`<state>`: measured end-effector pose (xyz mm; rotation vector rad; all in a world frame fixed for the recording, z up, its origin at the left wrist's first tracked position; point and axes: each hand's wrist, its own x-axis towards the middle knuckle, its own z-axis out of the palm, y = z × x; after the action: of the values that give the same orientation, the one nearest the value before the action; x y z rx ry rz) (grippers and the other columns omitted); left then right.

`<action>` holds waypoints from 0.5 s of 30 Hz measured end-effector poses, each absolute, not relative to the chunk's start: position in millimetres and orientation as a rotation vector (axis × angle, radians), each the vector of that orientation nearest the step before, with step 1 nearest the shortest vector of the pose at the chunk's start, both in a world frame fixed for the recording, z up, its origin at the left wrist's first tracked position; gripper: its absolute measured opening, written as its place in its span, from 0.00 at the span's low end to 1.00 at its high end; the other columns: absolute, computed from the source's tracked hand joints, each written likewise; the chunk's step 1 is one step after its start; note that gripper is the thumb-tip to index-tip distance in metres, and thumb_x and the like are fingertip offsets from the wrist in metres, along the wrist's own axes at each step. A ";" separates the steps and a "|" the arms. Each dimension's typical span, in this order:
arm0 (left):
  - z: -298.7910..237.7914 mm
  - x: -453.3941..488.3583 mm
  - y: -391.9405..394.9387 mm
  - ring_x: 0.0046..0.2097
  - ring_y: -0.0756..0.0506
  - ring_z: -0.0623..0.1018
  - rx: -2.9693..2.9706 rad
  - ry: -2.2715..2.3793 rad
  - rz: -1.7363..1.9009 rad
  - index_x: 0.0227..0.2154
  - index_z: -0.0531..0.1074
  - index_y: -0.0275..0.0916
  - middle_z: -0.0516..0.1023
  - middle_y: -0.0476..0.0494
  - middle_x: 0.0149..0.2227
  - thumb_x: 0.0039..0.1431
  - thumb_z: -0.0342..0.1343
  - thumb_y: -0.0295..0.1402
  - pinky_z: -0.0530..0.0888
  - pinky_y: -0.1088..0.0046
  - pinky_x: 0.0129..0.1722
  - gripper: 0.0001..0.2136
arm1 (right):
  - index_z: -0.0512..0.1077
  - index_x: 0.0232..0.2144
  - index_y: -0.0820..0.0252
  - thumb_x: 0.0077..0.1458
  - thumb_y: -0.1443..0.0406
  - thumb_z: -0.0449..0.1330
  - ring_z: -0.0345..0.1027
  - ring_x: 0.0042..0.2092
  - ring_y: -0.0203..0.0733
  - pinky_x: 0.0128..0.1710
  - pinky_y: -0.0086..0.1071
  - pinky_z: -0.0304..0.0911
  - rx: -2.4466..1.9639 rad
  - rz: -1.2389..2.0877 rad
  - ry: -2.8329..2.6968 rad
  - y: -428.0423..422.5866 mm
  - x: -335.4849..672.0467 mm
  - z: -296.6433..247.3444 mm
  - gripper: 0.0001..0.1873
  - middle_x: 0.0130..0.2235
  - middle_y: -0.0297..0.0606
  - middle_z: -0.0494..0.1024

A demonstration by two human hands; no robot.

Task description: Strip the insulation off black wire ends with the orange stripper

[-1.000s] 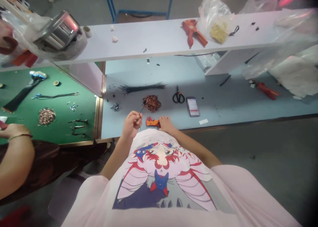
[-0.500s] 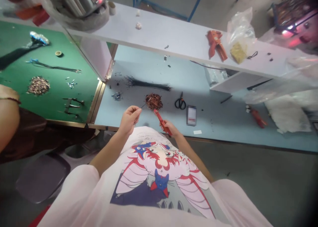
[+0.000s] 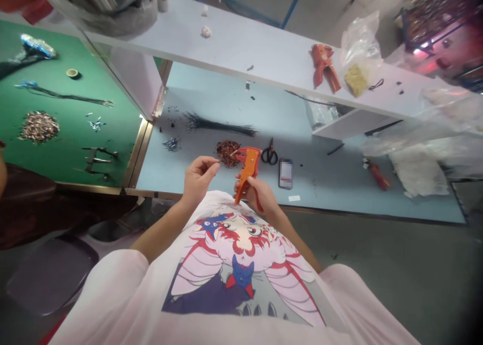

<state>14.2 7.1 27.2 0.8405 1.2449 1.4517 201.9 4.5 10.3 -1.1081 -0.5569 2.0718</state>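
Note:
My left hand (image 3: 199, 174) is closed in a pinch on a thin dark wire (image 3: 223, 159), whose tip points right toward the tool. My right hand (image 3: 258, 195) grips the handles of an orange wire stripper (image 3: 247, 170), held upright with its jaws near the wire's end. Just behind both hands a pile of copper-coloured wire bits (image 3: 227, 152) lies on the light blue table (image 3: 211, 113). A bundle of thin black wires (image 3: 219, 125) lies farther back.
Black scissors (image 3: 269, 154) and a phone (image 3: 286, 172) lie right of the pile. A white shelf (image 3: 264, 58) holds another orange tool (image 3: 323, 66) and plastic bags. A red-handled tool (image 3: 376, 175) lies at the right. The green mat (image 3: 56, 123) to the left carries wires and metal parts.
My right hand picked the orange stripper up off the table edge and raised it upright to the wire tip. My left hand kept its pinch on the wire. The view shifted.

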 end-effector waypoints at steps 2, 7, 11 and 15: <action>28.5 17.3 2.9 0.25 0.55 0.67 0.882 1.236 1.441 0.29 0.73 0.38 0.69 0.52 0.22 0.48 0.61 0.34 0.65 0.80 0.25 0.07 | 0.70 0.42 0.63 0.49 0.64 0.62 0.69 0.34 0.40 0.34 0.36 0.70 -1.047 2.111 -0.611 1.2 203.6 22.0 0.17 0.32 0.37 0.75; 28.7 26.2 -7.1 0.26 0.54 0.70 0.965 1.227 1.334 0.29 0.72 0.37 0.73 0.50 0.25 0.50 0.60 0.33 0.67 0.78 0.27 0.06 | 0.69 0.43 0.63 0.49 0.64 0.62 0.70 0.36 0.42 0.36 0.41 0.71 -0.805 2.333 -0.585 -5.0 213.1 43.0 0.18 0.34 0.39 0.74; 32.2 34.6 -10.3 0.28 0.52 0.71 0.976 1.201 1.301 0.27 0.74 0.38 0.74 0.49 0.25 0.48 0.61 0.33 0.69 0.77 0.29 0.05 | 0.68 0.41 0.63 0.48 0.62 0.63 0.70 0.35 0.42 0.37 0.43 0.71 -0.672 2.435 -0.562 -10.5 214.2 46.5 0.18 0.33 0.38 0.73; 34.8 40.8 -11.3 0.30 0.51 0.74 0.895 1.118 1.244 0.26 0.77 0.39 0.77 0.48 0.27 0.47 0.63 0.32 0.71 0.76 0.32 0.04 | 0.67 0.39 0.63 0.48 0.60 0.62 0.70 0.34 0.42 0.35 0.43 0.71 -0.656 2.456 -0.557 -16.9 213.9 45.0 0.17 0.32 0.38 0.73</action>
<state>40.8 -11.3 34.8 0.8950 1.1178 1.2435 213.9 -16.9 45.0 -0.6562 -0.5571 2.4558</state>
